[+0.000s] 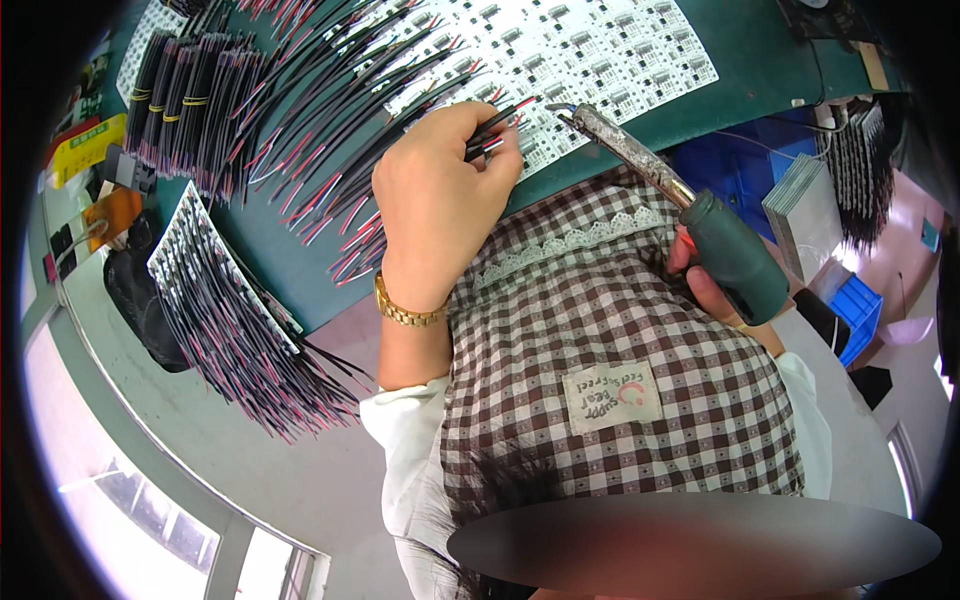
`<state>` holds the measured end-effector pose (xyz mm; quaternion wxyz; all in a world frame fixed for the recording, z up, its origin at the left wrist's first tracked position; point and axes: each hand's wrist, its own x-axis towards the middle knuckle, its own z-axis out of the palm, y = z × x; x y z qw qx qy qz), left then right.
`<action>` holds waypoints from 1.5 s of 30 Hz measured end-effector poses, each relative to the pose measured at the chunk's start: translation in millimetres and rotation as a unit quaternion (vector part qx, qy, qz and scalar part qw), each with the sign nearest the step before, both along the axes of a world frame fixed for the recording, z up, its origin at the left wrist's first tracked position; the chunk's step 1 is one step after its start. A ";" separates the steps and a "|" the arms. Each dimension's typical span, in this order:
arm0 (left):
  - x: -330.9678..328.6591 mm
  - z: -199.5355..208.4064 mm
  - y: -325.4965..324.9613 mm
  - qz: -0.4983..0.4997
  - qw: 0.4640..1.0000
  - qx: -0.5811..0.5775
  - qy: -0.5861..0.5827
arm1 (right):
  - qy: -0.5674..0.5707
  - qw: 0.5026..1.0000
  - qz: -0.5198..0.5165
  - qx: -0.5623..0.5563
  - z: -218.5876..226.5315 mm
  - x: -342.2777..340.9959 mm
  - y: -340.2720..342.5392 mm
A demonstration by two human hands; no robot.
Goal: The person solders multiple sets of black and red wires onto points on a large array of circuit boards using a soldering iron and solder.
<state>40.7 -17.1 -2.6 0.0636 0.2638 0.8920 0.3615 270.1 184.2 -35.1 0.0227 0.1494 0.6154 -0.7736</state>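
Observation:
My left hand (435,190), with a gold watch band at the wrist, pinches a black cable (510,112) with red and white wire ends. The wire ends lie over the near edge of a white circuit board panel (645,55) covered with rows of small parts. My right hand (708,288) is wrapped round the dark green handle of a soldering iron (735,258), mostly hidden behind it. The iron's bent tip sits close to the right of the wire ends; whether they touch I cannot tell. Many loose black cables (330,110) fan out left of my left hand and reach onto the panel.
Bundles of black cables (185,105) tied with yellow bands lie at the far left of the green table (270,250). A board with many cables attached (235,330) hangs over the table's left edge. At the right are stacked panels (805,215) and a blue crate (855,310).

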 end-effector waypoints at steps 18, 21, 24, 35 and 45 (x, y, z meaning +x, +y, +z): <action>-17.1 -1.7 -4.8 -0.100 0.995 -0.016 -0.014 | 0.061 0.948 0.119 0.290 22.5 -22.0 2.0; -17.4 -2.7 -2.8 -0.106 0.994 -0.008 -0.011 | 0.038 0.965 0.039 0.258 23.0 -16.7 2.5; -16.3 -0.6 -11.8 -0.105 0.994 -0.011 0.004 | 0.041 0.949 0.171 0.262 19.2 -15.2 8.2; -15.7 -0.1 -7.5 -0.057 0.995 0.052 -0.057 | 0.080 0.991 -0.059 0.094 5.6 -24.3 -7.8; 17.6 17.7 -12.5 -0.040 0.994 0.097 0.013 | 0.114 0.957 0.168 0.207 24.0 -33.0 17.0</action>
